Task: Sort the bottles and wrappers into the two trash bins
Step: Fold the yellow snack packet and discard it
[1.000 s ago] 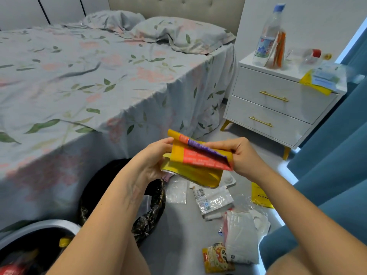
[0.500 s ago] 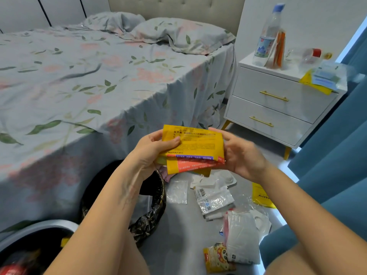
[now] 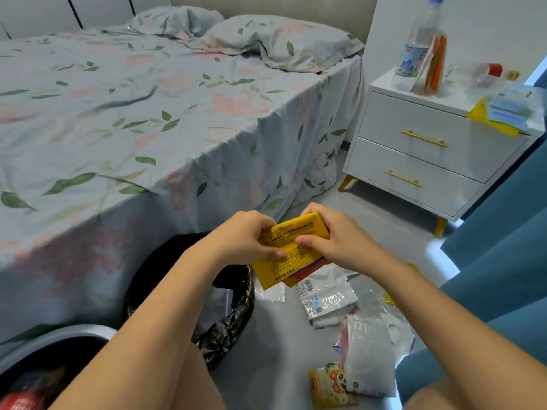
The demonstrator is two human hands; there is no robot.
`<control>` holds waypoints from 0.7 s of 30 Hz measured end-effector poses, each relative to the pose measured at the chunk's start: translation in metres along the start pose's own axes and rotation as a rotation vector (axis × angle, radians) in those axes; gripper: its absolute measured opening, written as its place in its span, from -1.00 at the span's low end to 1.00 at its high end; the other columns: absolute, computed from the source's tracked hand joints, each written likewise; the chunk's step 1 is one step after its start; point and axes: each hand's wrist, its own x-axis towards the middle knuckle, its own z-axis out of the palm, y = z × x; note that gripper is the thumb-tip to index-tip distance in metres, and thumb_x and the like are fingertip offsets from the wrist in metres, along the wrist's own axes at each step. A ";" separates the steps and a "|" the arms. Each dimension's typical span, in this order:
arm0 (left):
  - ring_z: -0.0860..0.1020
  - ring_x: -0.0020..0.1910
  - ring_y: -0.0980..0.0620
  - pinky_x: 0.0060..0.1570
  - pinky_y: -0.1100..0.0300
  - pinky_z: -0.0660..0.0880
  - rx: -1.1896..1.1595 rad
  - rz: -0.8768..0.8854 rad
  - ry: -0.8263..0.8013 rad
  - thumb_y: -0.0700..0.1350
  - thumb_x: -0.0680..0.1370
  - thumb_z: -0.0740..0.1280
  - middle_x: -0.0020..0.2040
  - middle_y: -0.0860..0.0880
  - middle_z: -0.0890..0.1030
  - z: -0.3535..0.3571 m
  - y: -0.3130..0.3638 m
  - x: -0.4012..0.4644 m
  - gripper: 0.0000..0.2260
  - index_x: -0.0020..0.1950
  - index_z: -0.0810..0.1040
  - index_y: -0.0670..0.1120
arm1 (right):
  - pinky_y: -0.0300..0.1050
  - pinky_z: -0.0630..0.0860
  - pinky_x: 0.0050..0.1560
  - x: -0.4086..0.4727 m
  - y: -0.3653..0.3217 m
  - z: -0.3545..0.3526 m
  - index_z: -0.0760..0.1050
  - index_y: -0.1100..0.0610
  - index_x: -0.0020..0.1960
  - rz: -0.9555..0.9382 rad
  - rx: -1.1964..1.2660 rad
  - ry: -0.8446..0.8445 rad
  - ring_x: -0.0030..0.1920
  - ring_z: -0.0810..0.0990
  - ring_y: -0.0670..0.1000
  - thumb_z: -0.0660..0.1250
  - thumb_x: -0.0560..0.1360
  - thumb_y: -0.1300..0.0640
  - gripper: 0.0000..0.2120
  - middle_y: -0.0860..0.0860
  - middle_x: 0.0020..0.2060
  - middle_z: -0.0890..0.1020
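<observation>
A folded yellow wrapper (image 3: 284, 261) with red and purple print sits between both hands above the floor. My left hand (image 3: 245, 238) grips its left side, and my right hand (image 3: 331, 235) pinches its right side with the thumb on top. Below left stands a bin with a black liner (image 3: 236, 306). A second, grey-rimmed bin (image 3: 59, 335) at the bottom left holds a red bottle. On the white nightstand (image 3: 429, 143) a clear water bottle (image 3: 414, 51) stands upright and another clear bottle with a red cap (image 3: 479, 74) lies on its side.
Several clear and white wrappers (image 3: 325, 297) and a yellow snack packet (image 3: 331, 386) lie on the grey floor. More packets (image 3: 509, 113) overhang the nightstand's right edge. The floral-sheeted bed (image 3: 148, 113) fills the left. Blue fabric (image 3: 503, 247) lies on the right.
Both hands have folded the yellow wrapper smaller and drawn closer together on it. The red and purple side has turned under, and the printed yellow back faces up.
</observation>
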 end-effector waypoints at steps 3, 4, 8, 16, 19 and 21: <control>0.50 -0.22 0.01 -0.21 0.15 0.38 0.012 -0.039 -0.064 0.09 0.43 0.46 -0.24 -0.03 0.58 0.002 -0.020 0.015 -0.72 -0.03 0.60 -0.09 | -0.33 0.53 -0.29 0.006 0.004 0.004 0.46 -0.07 0.04 -0.006 0.000 0.069 -0.20 0.61 -0.15 0.46 0.41 0.00 -0.73 -0.14 -0.17 0.62; 0.51 -0.20 0.01 -0.19 0.15 0.38 0.023 -0.073 -0.079 0.09 0.44 0.46 -0.20 -0.05 0.59 0.001 -0.030 0.018 -0.71 -0.01 0.61 -0.10 | -0.39 0.50 -0.31 0.009 0.007 0.003 0.46 -0.09 0.08 0.014 0.013 0.096 -0.21 0.60 -0.18 0.48 0.39 0.00 -0.68 -0.17 -0.14 0.61; 0.53 -0.10 -0.01 -0.14 0.16 0.43 0.132 -0.321 -0.124 0.10 0.45 0.43 -0.13 -0.02 0.59 -0.002 -0.089 0.020 -0.71 -0.02 0.58 -0.10 | -0.33 0.51 -0.15 0.015 0.022 -0.004 0.45 -0.11 0.22 0.060 -0.096 0.133 -0.17 0.63 -0.12 0.46 0.42 0.06 -0.59 -0.13 0.03 0.57; 0.57 0.08 -0.11 -0.07 0.10 0.56 0.242 -0.663 -0.211 0.11 0.40 0.45 0.07 -0.08 0.56 0.042 -0.176 0.008 -0.68 -0.09 0.44 -0.07 | -0.32 0.38 -0.13 0.019 0.048 -0.004 0.60 -0.09 0.02 0.146 -0.403 -0.186 -0.20 0.55 -0.22 0.33 0.52 0.03 -0.88 -0.15 -0.16 0.61; 0.57 0.13 -0.11 -0.04 0.10 0.51 0.318 -0.692 -0.269 0.05 0.43 0.41 0.16 -0.07 0.54 0.075 -0.181 0.015 -0.66 0.11 0.49 -0.06 | -0.23 0.44 -0.07 0.020 0.053 0.000 0.62 0.02 0.00 0.177 -0.547 -0.314 -0.13 0.57 -0.11 0.27 0.54 0.00 -0.82 -0.09 -0.11 0.65; 0.55 0.19 -0.11 0.06 0.07 0.51 0.334 -0.722 -0.316 -0.02 0.45 0.38 0.20 -0.06 0.53 0.096 -0.187 0.023 -0.64 0.21 0.49 -0.07 | -0.24 0.42 -0.12 0.020 0.054 0.003 0.61 0.04 0.01 0.186 -0.582 -0.342 -0.13 0.55 -0.10 0.25 0.55 -0.01 -0.80 -0.09 -0.12 0.63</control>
